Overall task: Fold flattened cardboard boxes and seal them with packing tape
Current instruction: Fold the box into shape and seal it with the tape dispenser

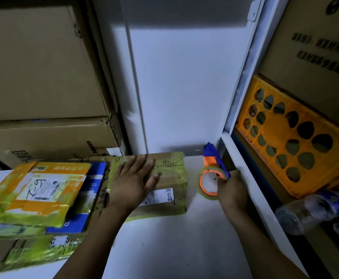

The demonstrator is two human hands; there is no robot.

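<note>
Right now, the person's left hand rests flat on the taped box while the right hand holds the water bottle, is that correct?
Not quite. The left hand does rest flat on the taped box, but the head view shows the right hand holding the tape dispenser, not the water bottle.

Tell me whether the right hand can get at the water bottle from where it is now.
Probably not without letting go: the right hand grips the tape dispenser on the table, and the white shelf frame stands between it and the water bottle.
</note>
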